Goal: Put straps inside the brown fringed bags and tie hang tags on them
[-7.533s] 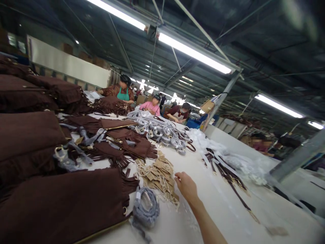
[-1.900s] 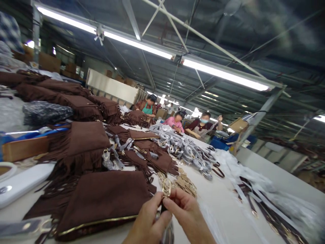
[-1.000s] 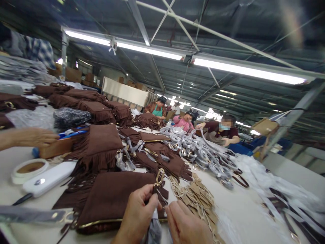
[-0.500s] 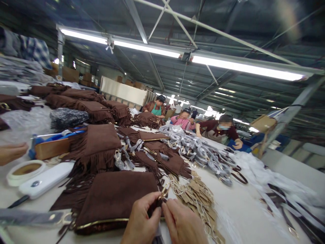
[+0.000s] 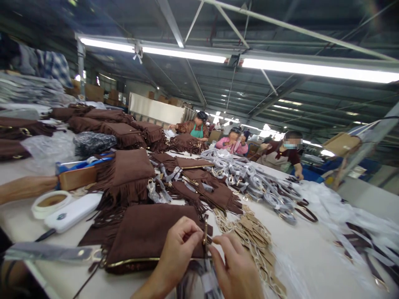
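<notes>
A brown fringed bag (image 5: 152, 232) with a gold zipper edge lies flat in front of me. At its right end, my left hand (image 5: 181, 249) pinches the strap end beside a gold clasp (image 5: 205, 232). My right hand (image 5: 235, 261) is just right of the clasp, thumb and forefinger bent towards the strap; whether they grip it is too small to tell. A plastic-wrapped strap (image 5: 207, 280) hangs below between both hands. Tan tags with white strings (image 5: 255, 232) lie right of the bag.
A tape roll (image 5: 51, 203) and a white device (image 5: 73, 211) lie at left, where another person's arm (image 5: 28, 189) reaches a tan-and-blue case (image 5: 77, 176). More brown bags (image 5: 131, 166) and wrapped straps (image 5: 249, 178) cover the table. Several people sit or stand beyond.
My hands have moved slightly apart, and the clasp now stands upright between them. The other person's hand at left has reached the case. The whole view has shifted a little.
</notes>
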### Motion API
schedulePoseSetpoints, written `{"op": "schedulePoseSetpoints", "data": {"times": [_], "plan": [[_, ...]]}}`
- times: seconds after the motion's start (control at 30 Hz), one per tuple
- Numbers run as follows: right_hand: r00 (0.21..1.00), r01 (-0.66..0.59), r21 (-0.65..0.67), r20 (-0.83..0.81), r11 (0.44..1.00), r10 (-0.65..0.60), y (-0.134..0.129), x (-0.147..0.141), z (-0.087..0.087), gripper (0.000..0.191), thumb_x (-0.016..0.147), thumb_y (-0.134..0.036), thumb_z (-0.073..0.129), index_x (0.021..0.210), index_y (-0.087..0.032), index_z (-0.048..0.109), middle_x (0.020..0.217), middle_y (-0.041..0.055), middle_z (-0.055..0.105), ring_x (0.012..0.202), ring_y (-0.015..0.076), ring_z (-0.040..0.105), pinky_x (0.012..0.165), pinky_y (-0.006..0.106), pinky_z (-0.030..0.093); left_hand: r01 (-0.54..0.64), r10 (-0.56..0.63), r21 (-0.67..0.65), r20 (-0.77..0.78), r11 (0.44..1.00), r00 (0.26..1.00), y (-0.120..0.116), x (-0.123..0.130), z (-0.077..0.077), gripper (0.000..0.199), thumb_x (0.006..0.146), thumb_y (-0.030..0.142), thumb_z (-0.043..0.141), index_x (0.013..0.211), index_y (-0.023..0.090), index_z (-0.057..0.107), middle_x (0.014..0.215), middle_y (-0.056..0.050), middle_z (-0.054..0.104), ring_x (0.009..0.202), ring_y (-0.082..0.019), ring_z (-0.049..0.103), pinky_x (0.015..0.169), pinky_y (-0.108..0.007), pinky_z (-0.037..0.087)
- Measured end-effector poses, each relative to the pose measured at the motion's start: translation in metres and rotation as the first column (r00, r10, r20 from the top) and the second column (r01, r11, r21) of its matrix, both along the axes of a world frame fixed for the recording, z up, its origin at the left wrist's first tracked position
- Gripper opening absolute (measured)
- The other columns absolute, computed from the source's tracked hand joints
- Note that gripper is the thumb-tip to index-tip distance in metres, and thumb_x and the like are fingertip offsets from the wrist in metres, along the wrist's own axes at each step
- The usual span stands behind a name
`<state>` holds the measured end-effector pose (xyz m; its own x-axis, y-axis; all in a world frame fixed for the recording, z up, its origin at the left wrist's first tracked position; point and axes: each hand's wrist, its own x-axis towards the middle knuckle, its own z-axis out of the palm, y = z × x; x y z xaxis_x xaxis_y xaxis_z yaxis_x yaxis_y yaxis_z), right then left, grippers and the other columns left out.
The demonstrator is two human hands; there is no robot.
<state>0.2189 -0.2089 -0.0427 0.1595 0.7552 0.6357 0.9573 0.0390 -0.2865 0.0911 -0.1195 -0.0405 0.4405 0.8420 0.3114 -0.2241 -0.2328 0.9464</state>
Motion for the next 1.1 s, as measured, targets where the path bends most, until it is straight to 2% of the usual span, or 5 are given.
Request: {"op": "schedulePoseSetpoints", "data": {"times": [0.63, 0.73, 0.83, 1.0, 1.1], "plan": [[0.554, -0.541, 0.052, -0.728, 0.839, 0.402, 0.022, -0.054, 0.016, 0.022, 0.089, -0.041, 0.062, 0.081, -0.022, 0.071, 0.067, -0.0003, 0.063, 0.057, 0.0119, 0.052, 0.054, 0.020, 0.042, 0.167, -0.092, 0.377, -0.210, 0.911, 0.973, 0.021, -0.091, 0.055, 0.011, 0.083, 0.021, 0.069, 0.094, 0.019, 0.069, 0.101, -0.005, 0.063, 0.097, -0.020, 0.058, 0.090, -0.030, 0.045], [0.298, -0.547, 0.012, -0.932, 0.837, 0.207, 0.016, -0.054, 0.016, 0.035, 0.079, -0.055, 0.070, 0.078, -0.020, 0.068, 0.060, -0.0020, 0.058, 0.051, 0.0085, 0.044, 0.048, 0.019, 0.033, 0.317, 0.025, 0.477, -0.583, 0.820, 0.812, 0.034, -0.129, 0.031, 0.077, 0.068, 0.031, 0.083, 0.136, 0.021, 0.048, 0.145, -0.015, 0.044, 0.134, -0.033, 0.038, 0.112, -0.046, 0.030], [0.136, -0.707, -0.062, -0.990, 0.704, 0.050, 0.012, -0.049, 0.022, 0.044, 0.074, -0.061, 0.072, 0.075, -0.018, 0.065, 0.052, -0.0047, 0.050, 0.047, 0.0057, 0.035, 0.047, 0.018, 0.025, 0.384, 0.171, 0.440, -0.808, 0.812, 0.563, 0.050, -0.156, -0.003, 0.043, 0.077, 0.022, 0.073, 0.117, 0.020, 0.060, 0.138, -0.015, 0.052, 0.128, -0.035, 0.045, 0.108, -0.048, 0.033], [0.333, -0.907, -0.325, -0.943, 0.267, -0.018, 0.025, -0.063, 0.037, 0.021, 0.080, -0.036, 0.063, 0.076, -0.016, 0.068, 0.052, -0.0059, 0.044, 0.047, 0.0065, 0.034, 0.046, 0.019, 0.023, 0.205, 0.217, 0.384, -0.805, 0.900, 0.553, 0.071, -0.163, -0.022, 0.022, 0.095, 0.020, 0.039, 0.079, 0.020, 0.054, 0.075, -0.002, 0.060, 0.075, -0.019, 0.058, 0.071, -0.027, 0.041], [0.623, -0.770, -0.580, -0.772, 0.265, 0.122, 0.045, -0.081, 0.028, 0.016, 0.079, -0.020, 0.053, 0.073, -0.017, 0.067, 0.054, -0.0048, 0.048, 0.048, 0.0083, 0.040, 0.046, 0.020, 0.026, 0.182, 0.196, 0.364, -0.785, 0.914, 0.588, 0.077, -0.161, -0.013, 0.022, 0.093, 0.023, 0.042, 0.072, 0.020, 0.048, 0.067, 0.002, 0.053, 0.066, -0.015, 0.052, 0.064, -0.025, 0.035]]}}
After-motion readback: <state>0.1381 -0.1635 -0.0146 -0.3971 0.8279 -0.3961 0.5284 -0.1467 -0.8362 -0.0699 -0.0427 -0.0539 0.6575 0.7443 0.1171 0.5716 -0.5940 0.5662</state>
